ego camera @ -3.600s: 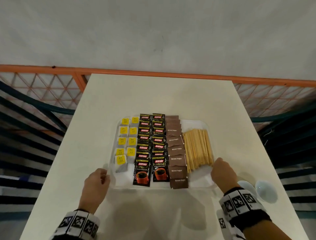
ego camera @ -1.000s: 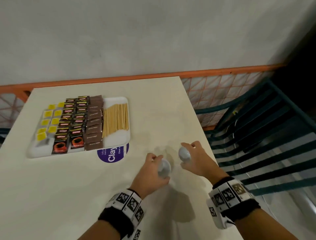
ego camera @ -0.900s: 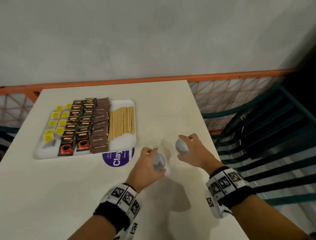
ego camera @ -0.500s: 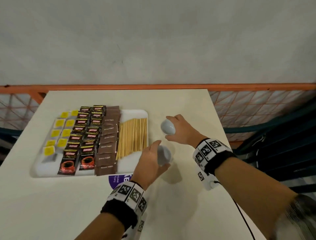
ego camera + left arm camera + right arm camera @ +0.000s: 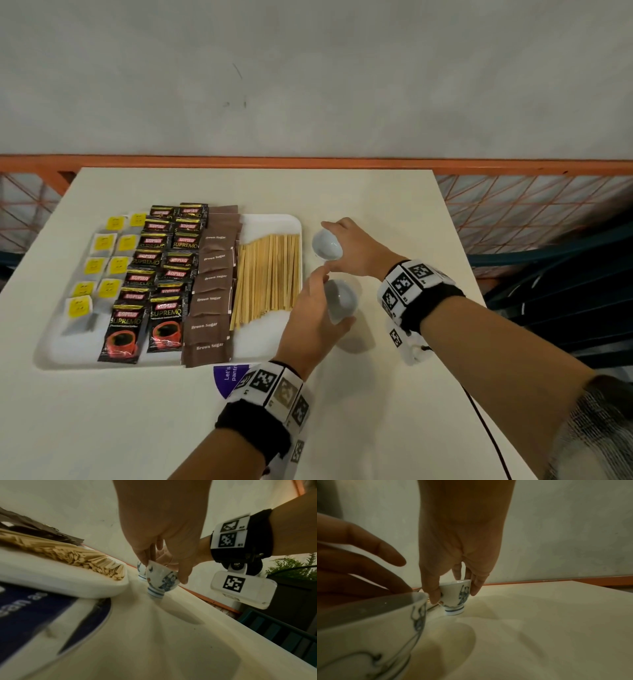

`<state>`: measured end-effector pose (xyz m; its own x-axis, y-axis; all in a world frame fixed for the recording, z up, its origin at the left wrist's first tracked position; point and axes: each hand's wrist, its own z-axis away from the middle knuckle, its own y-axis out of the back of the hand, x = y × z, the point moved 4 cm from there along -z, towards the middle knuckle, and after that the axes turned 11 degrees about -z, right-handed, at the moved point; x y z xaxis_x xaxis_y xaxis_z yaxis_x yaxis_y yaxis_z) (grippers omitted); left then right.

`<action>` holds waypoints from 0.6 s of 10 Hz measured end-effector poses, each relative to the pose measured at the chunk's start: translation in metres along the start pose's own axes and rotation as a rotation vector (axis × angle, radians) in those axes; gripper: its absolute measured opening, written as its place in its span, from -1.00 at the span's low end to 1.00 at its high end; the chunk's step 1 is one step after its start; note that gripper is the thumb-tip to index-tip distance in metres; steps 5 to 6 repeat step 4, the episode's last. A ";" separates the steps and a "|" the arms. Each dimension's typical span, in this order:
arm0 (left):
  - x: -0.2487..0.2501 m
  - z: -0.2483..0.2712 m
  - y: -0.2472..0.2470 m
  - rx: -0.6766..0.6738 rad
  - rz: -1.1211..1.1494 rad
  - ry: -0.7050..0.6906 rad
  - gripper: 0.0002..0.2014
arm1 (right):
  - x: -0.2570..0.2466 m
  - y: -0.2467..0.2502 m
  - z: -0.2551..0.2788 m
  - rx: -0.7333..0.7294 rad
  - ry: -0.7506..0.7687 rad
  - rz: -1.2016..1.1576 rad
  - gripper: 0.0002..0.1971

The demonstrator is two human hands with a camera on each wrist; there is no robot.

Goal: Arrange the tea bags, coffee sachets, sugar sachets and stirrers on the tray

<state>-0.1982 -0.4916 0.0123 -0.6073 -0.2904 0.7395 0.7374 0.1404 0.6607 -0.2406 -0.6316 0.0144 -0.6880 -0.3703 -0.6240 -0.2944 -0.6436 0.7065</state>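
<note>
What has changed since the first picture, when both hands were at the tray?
Both hands let go of the tray. The left hand and right hand each took a small cup, near cup and far cup, carrying them beside the tray's right edge. Sachets and stirrers stayed arranged.

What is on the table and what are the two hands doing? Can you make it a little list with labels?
tray: white, on the table
on tray, left to right: tea bags, coffee sachets, sugar sachets, stirrers
left hand: holds a small painted cup right of the tray
right hand: holds a second cup, farther back
under tray: purple sticker
</note>
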 end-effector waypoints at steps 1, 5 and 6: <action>0.000 0.000 0.000 0.007 -0.031 -0.019 -0.23 | 0.002 -0.001 -0.001 0.012 0.005 0.001 -0.10; -0.006 0.001 -0.005 -0.001 -0.076 -0.068 -0.19 | 0.002 -0.001 0.005 0.034 0.014 -0.121 -0.06; -0.006 0.001 -0.005 -0.001 -0.076 -0.068 -0.19 | 0.002 -0.001 0.005 0.034 0.014 -0.121 -0.06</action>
